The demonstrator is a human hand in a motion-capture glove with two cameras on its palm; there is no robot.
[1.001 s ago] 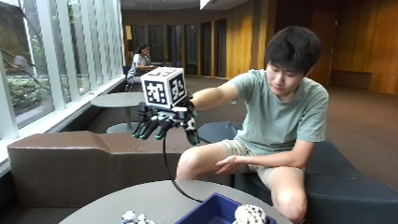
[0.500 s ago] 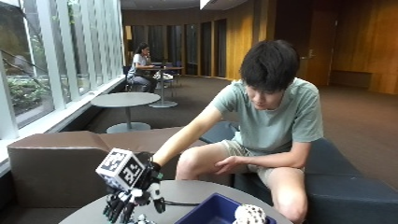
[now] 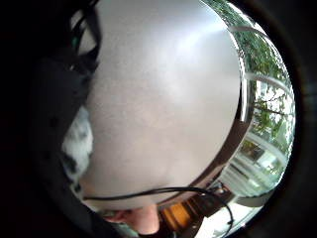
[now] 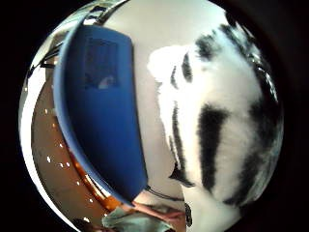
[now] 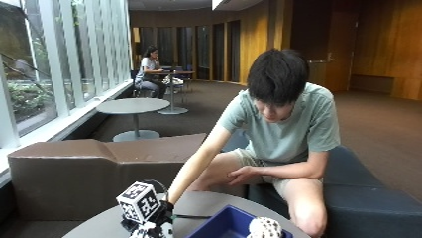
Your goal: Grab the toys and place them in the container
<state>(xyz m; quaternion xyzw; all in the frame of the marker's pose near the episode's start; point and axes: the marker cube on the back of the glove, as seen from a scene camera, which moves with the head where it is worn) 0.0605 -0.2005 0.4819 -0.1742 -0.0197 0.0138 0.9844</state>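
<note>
Since half a second ago the gloved right hand [image 5: 153,227] has sunk lower, from just above the table [image 5: 204,208] down onto it, right at the bottom edge of the outside view. A second ago it was raised at chest height, well above the table. The person has bent further forward, head down, and the bare left hand [image 5: 245,174] has stayed on the thigh.

The right arm reaches forward and down, nearly straight, with the back of the hand up. Below it, a black-and-white toy [image 5: 160,231] shows against the glove, lying on the grey tabletop just beside the blue container [image 5: 221,225]. The hand covers most of it, and whether the fingers are curled round the toy or only resting on it cannot be told.

The thumb-side palm view has the striped toy [image 4: 217,121] filling much of the picture, so it is close to the palm, with the container [image 4: 104,116] next to it on the table. In the little-finger-side palm view a patch of the toy [image 3: 79,144] shows beside the dark glove, over the bare tabletop [image 3: 168,99].

A second spotted toy [image 5: 265,228] already sits in the container.
</note>
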